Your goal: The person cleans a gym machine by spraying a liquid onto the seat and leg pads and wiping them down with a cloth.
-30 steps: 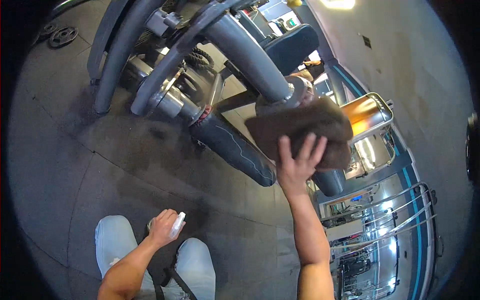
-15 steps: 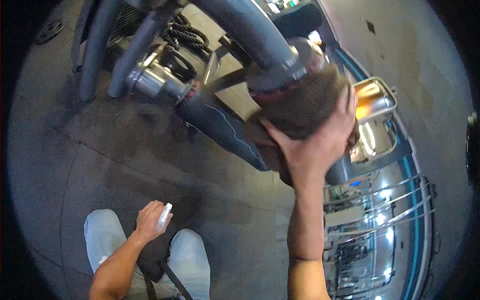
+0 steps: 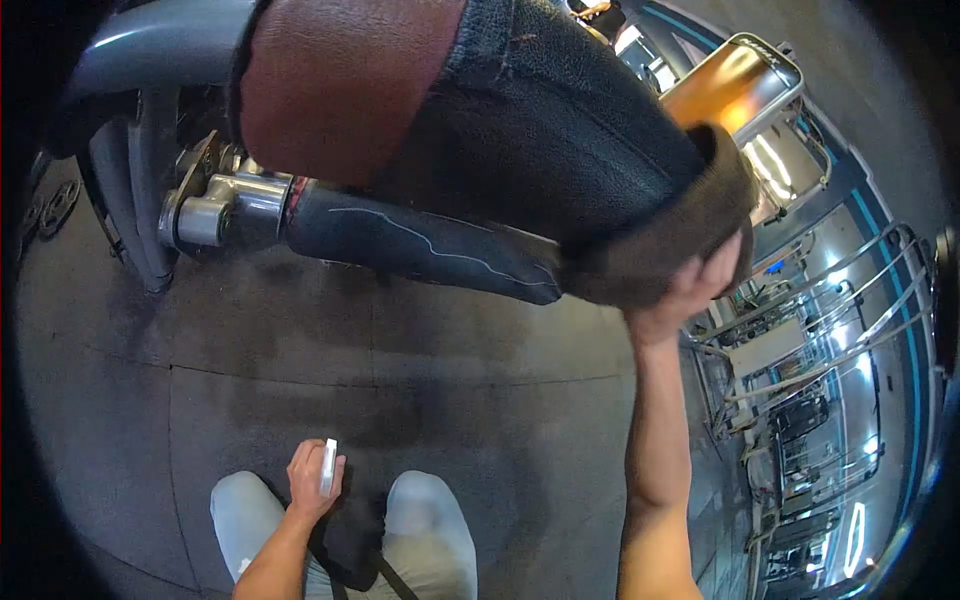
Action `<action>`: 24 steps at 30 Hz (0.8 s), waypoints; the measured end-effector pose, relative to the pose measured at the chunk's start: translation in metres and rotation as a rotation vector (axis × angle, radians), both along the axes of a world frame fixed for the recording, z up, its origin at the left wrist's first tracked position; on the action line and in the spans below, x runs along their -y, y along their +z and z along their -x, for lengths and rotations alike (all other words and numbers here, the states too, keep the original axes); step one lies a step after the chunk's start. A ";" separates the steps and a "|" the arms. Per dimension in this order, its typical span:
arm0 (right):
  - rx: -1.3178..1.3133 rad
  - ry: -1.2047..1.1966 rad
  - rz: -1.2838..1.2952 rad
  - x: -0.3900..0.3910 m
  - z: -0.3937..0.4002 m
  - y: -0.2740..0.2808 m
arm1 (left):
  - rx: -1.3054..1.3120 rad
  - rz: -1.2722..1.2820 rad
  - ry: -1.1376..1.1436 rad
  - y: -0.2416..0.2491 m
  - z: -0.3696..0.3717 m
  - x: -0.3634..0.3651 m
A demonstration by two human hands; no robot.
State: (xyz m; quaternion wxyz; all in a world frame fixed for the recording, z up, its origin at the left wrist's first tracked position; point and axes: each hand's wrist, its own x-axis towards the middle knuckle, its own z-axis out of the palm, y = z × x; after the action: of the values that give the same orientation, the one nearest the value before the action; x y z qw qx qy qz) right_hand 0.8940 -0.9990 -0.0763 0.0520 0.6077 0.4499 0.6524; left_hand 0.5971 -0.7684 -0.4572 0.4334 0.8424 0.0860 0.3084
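Note:
My right hand (image 3: 697, 285) is closed on a dark brown cloth (image 3: 650, 245), pressing it around the end of a thick black padded roller (image 3: 540, 120). The roller has a worn reddish-brown patch (image 3: 340, 85) near its frame end. Down by my knees, my left hand (image 3: 312, 478) grips what looks like a spray bottle (image 3: 328, 468); only its narrow white top shows from above, and the rest is hidden. A second black pad (image 3: 420, 245), with a pale wavy line along it, lies below the roller, apart from my left hand.
The grey metal frame (image 3: 165, 50) of the machine stands at upper left, with a shiny metal joint (image 3: 235, 205). Weight plates (image 3: 60, 210) lie at far left. A framed orange panel (image 3: 735, 85) and gym racks (image 3: 800, 350) are on the right. Dark floor mats (image 3: 270, 350) lie below.
My right hand and the cloth have moved to the outer end of the roller. The view has shifted closer, showing more of the padding. My left hand still holds the white-topped bottle.

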 end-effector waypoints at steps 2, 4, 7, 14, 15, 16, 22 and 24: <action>-0.131 0.005 -0.121 0.022 -0.009 0.003 | -0.007 0.002 -0.003 0.000 -0.003 -0.002; -0.336 0.136 -0.326 0.022 -0.021 -0.011 | -0.017 -0.005 -0.006 0.005 -0.005 -0.002; -0.683 0.461 -0.687 0.007 -0.024 -0.054 | -0.012 -0.003 -0.010 -0.006 -0.002 0.001; -0.307 0.263 -0.510 -0.152 0.066 -0.023 | -0.072 -0.078 -0.030 -0.026 0.003 0.007; -0.213 0.169 -0.428 -0.170 0.076 -0.019 | -0.099 -0.101 -0.043 -0.019 0.004 0.009; -0.132 0.176 -0.417 -0.167 0.069 -0.019 | -0.130 -0.082 -0.022 -0.018 0.006 0.011; -0.046 0.205 -0.399 -0.104 0.026 -0.031 | -0.185 -0.165 -0.022 -0.022 0.021 0.018; -0.161 0.162 -0.494 -0.070 0.018 -0.032 | -0.176 -0.084 0.062 -0.009 0.022 0.025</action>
State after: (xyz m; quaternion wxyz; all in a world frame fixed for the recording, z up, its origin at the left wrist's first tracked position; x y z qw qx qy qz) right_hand 0.8761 -0.9292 -0.1088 -0.1861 0.6139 0.3268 0.6940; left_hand 0.5752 -0.7934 -0.4660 0.3789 0.8805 0.1367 0.2500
